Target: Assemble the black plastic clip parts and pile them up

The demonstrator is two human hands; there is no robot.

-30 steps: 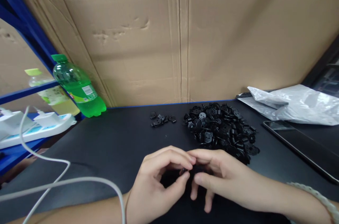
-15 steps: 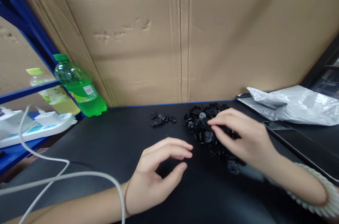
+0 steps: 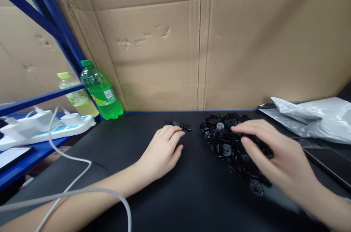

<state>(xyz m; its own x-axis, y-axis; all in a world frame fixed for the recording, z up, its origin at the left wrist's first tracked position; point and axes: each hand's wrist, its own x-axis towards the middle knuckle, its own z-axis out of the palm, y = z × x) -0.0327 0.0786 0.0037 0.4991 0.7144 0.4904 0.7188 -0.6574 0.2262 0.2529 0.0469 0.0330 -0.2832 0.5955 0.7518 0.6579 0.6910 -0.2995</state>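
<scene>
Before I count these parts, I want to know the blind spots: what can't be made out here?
All in the head view:
Large pile of black parts: its right side is partly hidden by the right hand; overlapping pieces hide one another.
Right hand's grip: slight blur and the dark parts leave it unclear.
Small pile: partly covered by the left hand; fingertip contact can't be told.
Plastic bag: cut off by the right edge.

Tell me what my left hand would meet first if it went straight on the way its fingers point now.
Most likely the small group of black parts just beyond the fingers of your left hand; depth is unclear, so they may already touch.
</scene>
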